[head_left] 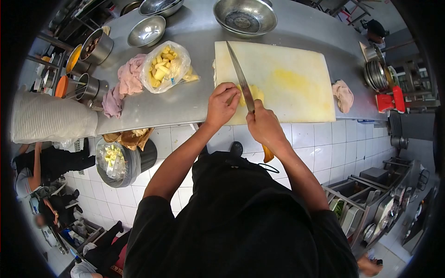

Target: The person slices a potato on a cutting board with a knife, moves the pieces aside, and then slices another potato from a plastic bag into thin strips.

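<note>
In the head view, my right hand [265, 126] is wrapped around the handle of a long kitchen knife [241, 74]. Its blade slants up and left across a white cutting board [264, 55]. Some cut yellow food [255, 94], perhaps peeled potato, lies under and beside the blade near the board's left side. At its left edge, my left hand [223, 104] has its fingers curled and pinched against the food, close to the blade. The blade hides part of the food. A clear plastic bag [147, 69] of yellow chunks [162, 67] stands left of the board.
Metal bowls [244, 17] sit at the back of the steel table [194, 44]. Pink cloths [131, 76] lie by the bag, another cloth [343, 96] right of the board. A lined bin [113, 162] stands below left. Stacked containers [51, 118] occupy the left end. Other people [51, 160] are at left.
</note>
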The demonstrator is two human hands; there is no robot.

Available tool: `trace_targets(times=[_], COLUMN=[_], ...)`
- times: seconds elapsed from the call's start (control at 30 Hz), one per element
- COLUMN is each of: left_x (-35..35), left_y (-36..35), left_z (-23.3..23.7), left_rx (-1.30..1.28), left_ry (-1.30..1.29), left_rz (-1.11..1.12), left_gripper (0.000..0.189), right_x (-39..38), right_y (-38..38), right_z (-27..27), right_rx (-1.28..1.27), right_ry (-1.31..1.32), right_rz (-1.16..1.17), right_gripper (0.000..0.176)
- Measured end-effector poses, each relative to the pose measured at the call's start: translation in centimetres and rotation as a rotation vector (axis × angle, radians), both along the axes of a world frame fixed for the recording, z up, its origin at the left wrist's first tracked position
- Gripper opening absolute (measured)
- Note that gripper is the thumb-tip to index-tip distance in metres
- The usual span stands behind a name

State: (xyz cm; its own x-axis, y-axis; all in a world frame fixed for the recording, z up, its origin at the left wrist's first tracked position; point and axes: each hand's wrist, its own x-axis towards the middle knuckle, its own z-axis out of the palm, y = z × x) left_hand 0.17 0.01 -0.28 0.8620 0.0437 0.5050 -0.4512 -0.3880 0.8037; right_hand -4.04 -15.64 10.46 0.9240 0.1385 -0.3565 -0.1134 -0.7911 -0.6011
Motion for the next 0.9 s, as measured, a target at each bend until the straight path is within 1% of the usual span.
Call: trace_targets(times=[0.17, 0.37, 0.47, 0.63, 0.7, 0.77, 0.87, 0.9], left_x=[0.0, -0.1, 0.0, -0.1, -0.1, -0.1, 0.0, 0.2], left_y=[0.2, 0.1, 0.2, 0.1, 0.2, 0.1, 0.1, 0.1], left_z=[-0.2, 0.0, -0.1, -0.1, -0.2, -0.3, -0.6, -0.4], left_rx=[0.016, -0.006, 0.015, 0.000, -0.009, -0.017, 0.002, 0.000], left_ry=[0.014, 0.031, 0.011, 0.005, 0.018, 0.048, 0.017, 0.015], left_rz=[-0.010, -0.014, -0.014, -0.011, -0.010, -0.024, -0.018, -0.024], left_gripper=[0.010, 0.010, 0.010, 0.009, 0.010, 0.010, 0.010, 0.009], right_x=[0.2, 0.5, 0.9, 1.1, 1.5, 1.9, 2.0, 2.1], right_y=[-0.1, 0.3, 0.2, 0.2, 0.5, 0.8, 0.7, 0.6], right_z=[-0.1, 0.5, -0.7, -1.0, -1.8, -3.9, -2.7, -2.7], right_rx=[0.000, 0.012, 0.068, 0.065, 0.062, 0.059, 0.110, 0.108], right_ry=[-0.008, 0.061, 0.044, 0.043, 0.039, 0.024, 0.118, 0.108], right_rz=[0.011, -0.014, -0.015, -0.016, -0.012, -0.021, -0.065, -0.063], right_gripper=[0.027, 0.027, 0.027, 0.027, 0.027, 0.026, 0.027, 0.027])
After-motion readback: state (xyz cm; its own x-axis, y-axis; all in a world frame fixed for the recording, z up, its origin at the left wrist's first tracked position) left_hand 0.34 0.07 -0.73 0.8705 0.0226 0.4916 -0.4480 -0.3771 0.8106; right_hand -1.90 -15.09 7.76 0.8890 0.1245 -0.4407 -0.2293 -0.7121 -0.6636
